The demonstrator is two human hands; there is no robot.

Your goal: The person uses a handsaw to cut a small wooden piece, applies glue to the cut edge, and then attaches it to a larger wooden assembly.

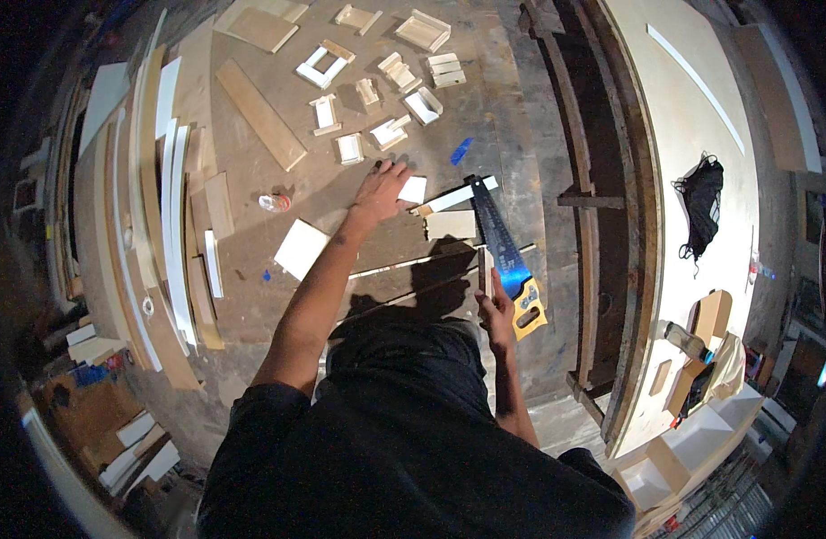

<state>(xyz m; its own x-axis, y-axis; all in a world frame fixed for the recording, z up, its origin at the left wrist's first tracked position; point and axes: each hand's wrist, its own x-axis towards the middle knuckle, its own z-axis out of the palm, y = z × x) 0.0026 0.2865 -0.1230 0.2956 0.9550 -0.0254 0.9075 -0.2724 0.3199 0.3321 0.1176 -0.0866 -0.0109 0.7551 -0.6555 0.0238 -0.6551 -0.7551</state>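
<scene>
- head view: at far left, long boards (174,225) lie side by side on the floor.
- right of them, a small jar (274,203) and a white square panel (303,249).
- next, the left hand (383,189), fingers slightly spread, reaches to the edge of a white block (413,189); i cannot tell whether it grips it. small wooden boxes (349,148) sit beyond.
- a pale wood piece (452,225) lies right of the white block.
- the right hand (496,314) is closed around a narrow wood strip (485,267).
- just beside it lies a saw (505,251) with a yellow handle.
- at far right, a black net bag (699,211) rests on a pale board (655,117).
</scene>
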